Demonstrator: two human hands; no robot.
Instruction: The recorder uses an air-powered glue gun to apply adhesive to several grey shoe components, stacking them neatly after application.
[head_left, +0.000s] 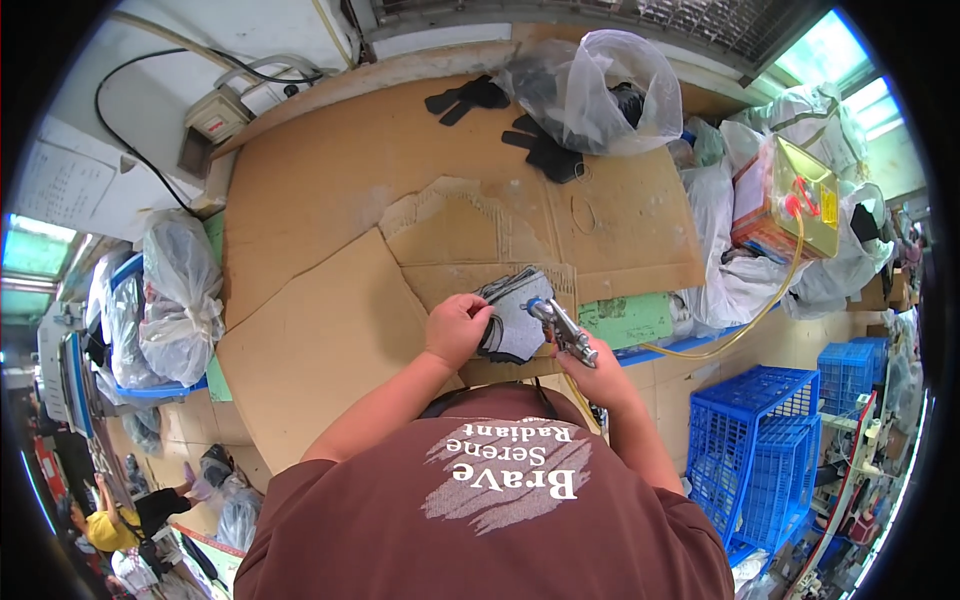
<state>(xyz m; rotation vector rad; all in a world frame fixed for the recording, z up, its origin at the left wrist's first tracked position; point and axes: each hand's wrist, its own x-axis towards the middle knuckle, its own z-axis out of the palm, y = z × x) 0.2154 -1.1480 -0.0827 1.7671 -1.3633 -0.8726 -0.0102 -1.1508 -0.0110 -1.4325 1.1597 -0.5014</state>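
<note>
My left hand is closed on the left edge of a stack of grey cut pieces with dark edges, perhaps fabric; several layers fan out at its upper left. A silver spray gun with a blue nozzle is gripped in my right hand. Its nozzle points at the right part of the top grey piece, close above it. Whether the trigger is pressed, I cannot tell. Beneath both hands lie cardboard sheets covering the table.
Black cut pieces and a clear plastic bag lie at the table's far side. A rectangular can with a yellow hose stands right, among white bags. Blue crates are stacked lower right. Stuffed bags sit left; a person in yellow is beyond.
</note>
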